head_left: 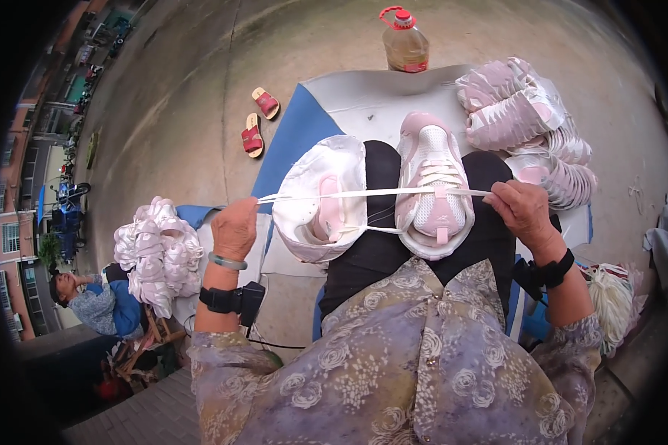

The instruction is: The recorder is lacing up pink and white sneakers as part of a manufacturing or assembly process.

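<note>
A white shoelace (382, 192) stretches taut from side to side above my lap. My left hand (234, 231) is closed on one end, and my right hand (525, 213) pinches the other. Under the lace, toward my right thigh, a pink and white sneaker upper (423, 211) lies with its toe away from me; lacing crosses its tongue. Another pink and white shoe upper (293, 185) rests over my left thigh, its white inner side showing. A second stretch of lace (378, 229) runs slack between the two uppers. Neither hand touches the uppers.
Bundled pink and white uppers (516, 119) are stacked at the far right, with another heap (159, 256) at left. White laces (608, 304) hang near my right elbow. Beyond the blue and grey sheet (286, 133) are red slippers (252, 136) and a jug (406, 50). A person (104, 304) sits at left.
</note>
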Available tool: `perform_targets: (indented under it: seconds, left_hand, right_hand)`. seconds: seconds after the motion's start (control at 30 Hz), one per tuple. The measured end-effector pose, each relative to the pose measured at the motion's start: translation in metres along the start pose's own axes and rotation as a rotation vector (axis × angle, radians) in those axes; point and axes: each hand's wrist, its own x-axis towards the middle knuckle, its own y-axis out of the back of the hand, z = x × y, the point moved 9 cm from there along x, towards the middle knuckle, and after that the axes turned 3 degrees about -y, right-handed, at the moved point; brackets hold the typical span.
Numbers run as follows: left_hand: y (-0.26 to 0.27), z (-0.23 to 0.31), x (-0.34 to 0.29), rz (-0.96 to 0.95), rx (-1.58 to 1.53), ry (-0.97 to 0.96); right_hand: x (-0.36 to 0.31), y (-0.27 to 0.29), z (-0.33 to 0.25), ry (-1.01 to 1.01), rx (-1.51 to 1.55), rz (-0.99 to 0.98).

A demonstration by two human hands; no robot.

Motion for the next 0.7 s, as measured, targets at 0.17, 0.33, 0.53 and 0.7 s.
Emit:
perform_targets:
  seconds: [0.17, 0.33, 0.53, 0.7]
  left_hand:
    - [-0.001, -0.028, -0.015, 0.018, 0.019, 0.061]
    - [-0.006, -0.063, -0.035, 0.005, 0.03, 0.15]
    - [0.004, -0.1, -0.058, 0.006, 0.071, 0.322]
    - [0.017, -0.109, -0.056, -0.023, 0.052, 0.398]
  right_hand:
    - [-0.005, -0.008, -0.012, 0.105, -0.065, -0.144]
    - [-0.015, -0.001, 0.006, 0.073, -0.079, -0.131]
    - [-0.063, 0.045, 0.109, -0.048, -0.143, 0.018]
    - [-0.104, 0.102, 0.198, -0.274, -0.32, 0.146]
